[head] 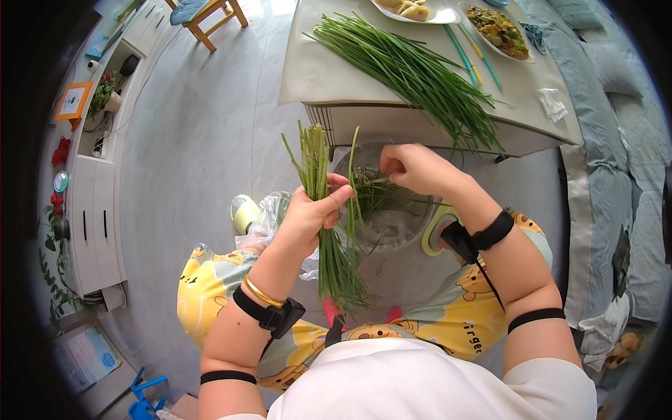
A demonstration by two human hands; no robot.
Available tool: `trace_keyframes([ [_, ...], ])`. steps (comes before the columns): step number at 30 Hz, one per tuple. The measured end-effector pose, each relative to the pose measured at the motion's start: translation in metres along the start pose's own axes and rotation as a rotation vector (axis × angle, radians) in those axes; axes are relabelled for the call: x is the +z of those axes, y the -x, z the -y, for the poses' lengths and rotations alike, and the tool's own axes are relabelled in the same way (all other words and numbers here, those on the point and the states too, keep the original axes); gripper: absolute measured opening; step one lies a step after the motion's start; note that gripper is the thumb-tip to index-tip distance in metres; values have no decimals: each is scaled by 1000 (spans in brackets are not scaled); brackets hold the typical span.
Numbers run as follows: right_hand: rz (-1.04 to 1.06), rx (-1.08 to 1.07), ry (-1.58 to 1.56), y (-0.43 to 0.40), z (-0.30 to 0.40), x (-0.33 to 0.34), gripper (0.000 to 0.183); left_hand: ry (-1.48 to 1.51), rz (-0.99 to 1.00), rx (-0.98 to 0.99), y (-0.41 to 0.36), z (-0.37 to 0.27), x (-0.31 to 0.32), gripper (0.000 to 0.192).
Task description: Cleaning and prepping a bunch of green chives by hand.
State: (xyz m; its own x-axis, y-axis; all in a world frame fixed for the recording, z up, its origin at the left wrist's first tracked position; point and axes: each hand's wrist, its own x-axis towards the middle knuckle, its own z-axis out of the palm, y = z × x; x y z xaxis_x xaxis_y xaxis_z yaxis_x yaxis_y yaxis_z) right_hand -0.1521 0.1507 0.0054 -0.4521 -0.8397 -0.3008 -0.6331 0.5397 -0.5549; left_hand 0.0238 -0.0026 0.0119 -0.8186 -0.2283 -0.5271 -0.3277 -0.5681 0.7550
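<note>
A bunch of green garlic chives (338, 257) is gripped in my left hand (315, 212), its pale cut ends pointing up and its leaves hanging down. A separate stalk (353, 173) stands apart between that hand's thumb and fingers. My right hand (412, 167) is above a clear plastic bin (420, 228), fingers bent and their tips close together; whether they pinch a scrap I cannot tell. Inside the bin lie green trimmings (373, 191). A larger pile of chives (404, 71) rests on the table, its leaf ends over the near edge.
The table (310, 79) also holds a plate of dumpling-like food (409, 10), a dish of cooked food (496, 31), chopsticks (462, 55) and a crumpled tissue (551, 105). A clear plastic bag (270, 212) lies by the left foot. A sofa (604, 184) stands right, cabinets (94, 220) left.
</note>
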Motion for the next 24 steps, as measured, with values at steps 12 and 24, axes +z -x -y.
trace_keyframes([
  [12, 205, -124, -773, -13, 22, 0, 13, 54, -23, -22, -7, 2, 1, 22],
  [24, 523, -110, -555, -2, 12, -38, 11, 129, -213, 18, -12, 4, -10, 27],
])
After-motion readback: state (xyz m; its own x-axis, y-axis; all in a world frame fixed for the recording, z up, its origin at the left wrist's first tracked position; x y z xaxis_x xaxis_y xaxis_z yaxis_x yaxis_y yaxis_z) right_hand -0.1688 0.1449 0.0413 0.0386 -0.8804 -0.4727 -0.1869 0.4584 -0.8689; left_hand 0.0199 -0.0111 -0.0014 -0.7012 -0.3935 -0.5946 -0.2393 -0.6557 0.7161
